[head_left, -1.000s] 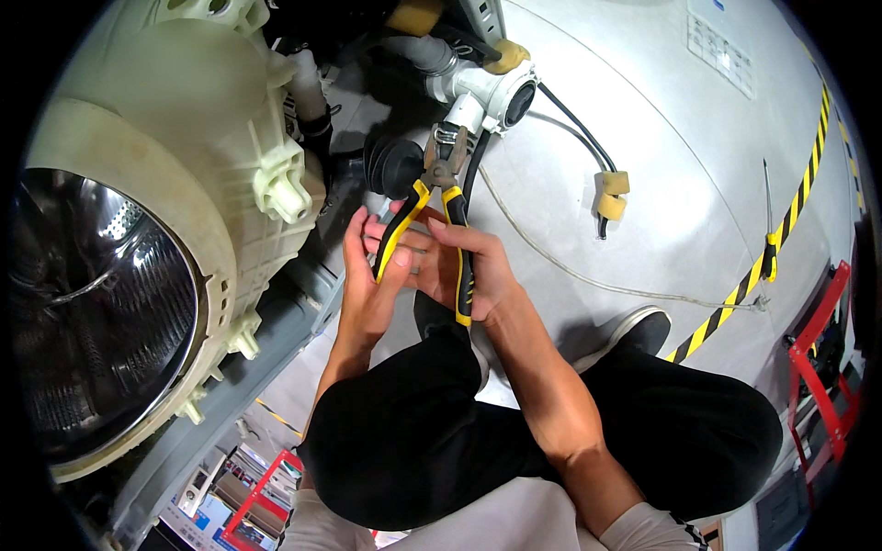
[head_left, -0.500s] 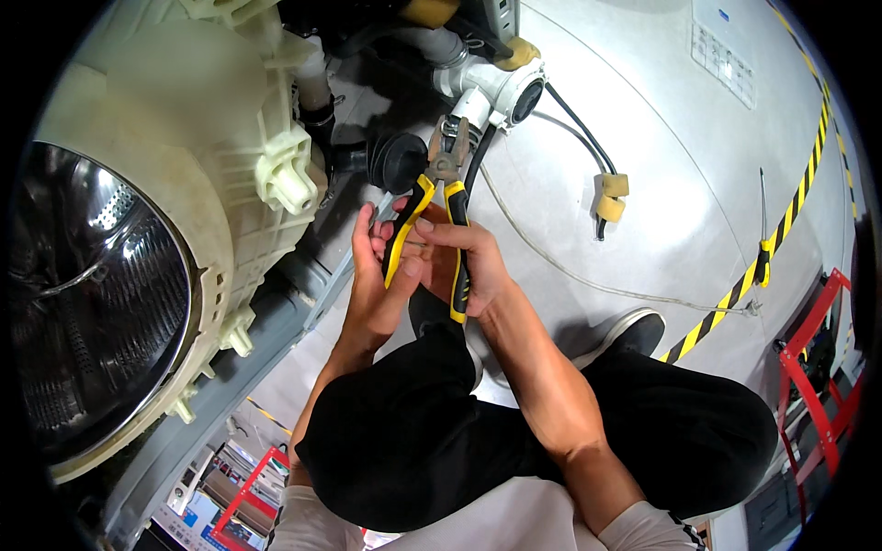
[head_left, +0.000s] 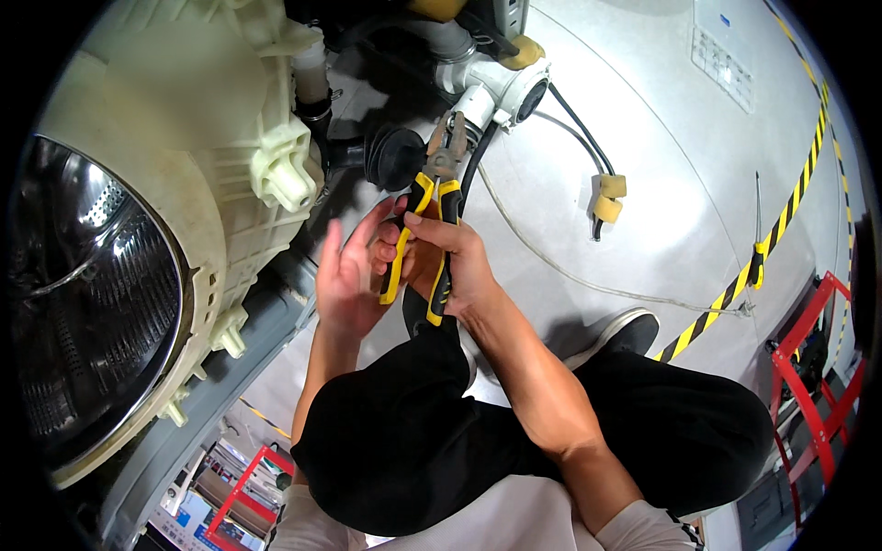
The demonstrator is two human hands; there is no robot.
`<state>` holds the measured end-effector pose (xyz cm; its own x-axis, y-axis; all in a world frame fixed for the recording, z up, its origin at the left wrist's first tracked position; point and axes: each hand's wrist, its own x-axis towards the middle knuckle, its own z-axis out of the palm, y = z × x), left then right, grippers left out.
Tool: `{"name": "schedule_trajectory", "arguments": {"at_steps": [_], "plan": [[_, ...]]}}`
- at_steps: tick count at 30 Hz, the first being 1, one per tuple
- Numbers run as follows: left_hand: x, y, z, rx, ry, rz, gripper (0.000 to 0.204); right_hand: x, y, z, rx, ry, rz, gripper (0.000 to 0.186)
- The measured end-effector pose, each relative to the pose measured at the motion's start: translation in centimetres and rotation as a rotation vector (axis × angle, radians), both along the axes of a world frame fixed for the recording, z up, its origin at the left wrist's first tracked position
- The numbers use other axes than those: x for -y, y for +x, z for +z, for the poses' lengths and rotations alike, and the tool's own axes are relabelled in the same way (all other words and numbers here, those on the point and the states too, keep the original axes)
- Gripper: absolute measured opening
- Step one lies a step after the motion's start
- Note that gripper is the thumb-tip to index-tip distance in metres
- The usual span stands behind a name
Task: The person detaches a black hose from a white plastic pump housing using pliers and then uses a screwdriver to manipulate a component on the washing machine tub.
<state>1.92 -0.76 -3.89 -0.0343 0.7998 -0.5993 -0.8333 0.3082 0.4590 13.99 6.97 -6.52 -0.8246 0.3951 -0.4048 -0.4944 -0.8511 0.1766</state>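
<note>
My right hand is closed round the yellow-and-black pliers, whose steel jaws point up toward a short white outlet on the white pump housing. Whether they touch it I cannot tell. My left hand is open just left of the handles, fingers apart and slightly blurred, with nothing visibly held. A black ribbed rubber boot lies left of the jaws, and grey and black hoses run behind the housing.
A large cream washer tub with a steel drum fills the left. On the floor at right lie cables with yellow foam pieces, a thin clear hose, a screwdriver and striped tape. A red metal frame stands at far right.
My left hand has moved off the left handle and opened to the left. The handles in my right hand are now closer together.
</note>
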Motion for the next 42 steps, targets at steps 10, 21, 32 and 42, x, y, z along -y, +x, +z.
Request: {"name": "schedule_trajectory", "arguments": {"at_steps": [10,21,32,42], "plan": [[1.9,0.2,-13.5,-0.166,0.235,0.157,0.046,1.1,-1.1,-1.2,-0.018,0.143,-0.059,0.022],[1.7,-1.2,-13.2,-0.150,0.177,0.061,0.030,1.1,-0.7,-1.5,0.046,0.201,-0.064,0.023],[-3.4,1.7,5.9,-1.563,0.089,-0.349,0.041,0.9,-0.1,-2.4,0.240,0.359,0.001,0.018],[-17.0,2.5,3.5,-1.691,-0.339,-0.973,0.080,2.0,-1.9,-4.2,0.138,0.370,-0.073,0.015]]}}
